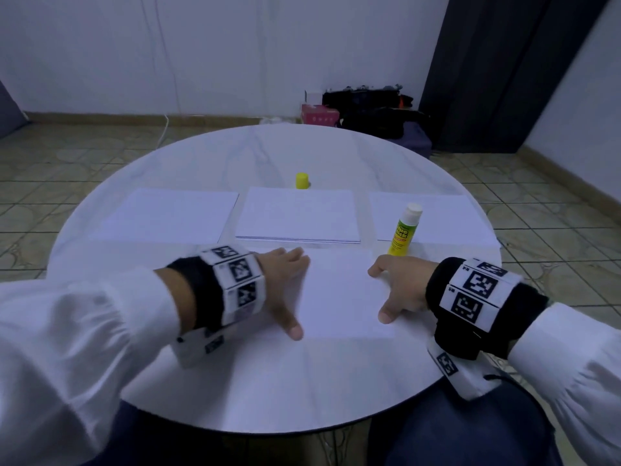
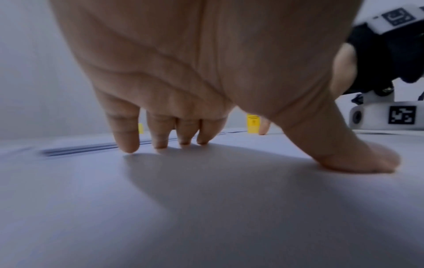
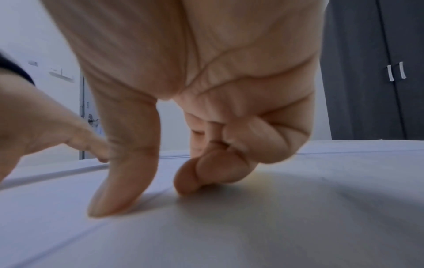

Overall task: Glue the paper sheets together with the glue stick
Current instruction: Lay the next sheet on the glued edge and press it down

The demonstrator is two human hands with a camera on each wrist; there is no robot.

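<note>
A white paper sheet (image 1: 339,294) lies flat near the table's front, between my hands. My left hand (image 1: 285,284) presses on its left edge with straight fingers (image 2: 128,141) and thumb spread. My right hand (image 1: 400,290) rests on its right edge: the thumb (image 3: 121,185) presses down and the other fingers are curled under, holding nothing. An uncapped yellow-green glue stick (image 1: 403,230) stands upright just beyond my right hand. Its yellow cap (image 1: 302,180) stands farther back. Three piles of white paper lie in a row: left (image 1: 168,215), middle (image 1: 297,213), right (image 1: 437,220).
The round white table (image 1: 302,391) ends close to my lap. Bags and a pink box (image 1: 319,114) sit on the tiled floor behind it. A dark cupboard (image 1: 504,62) stands at the back right.
</note>
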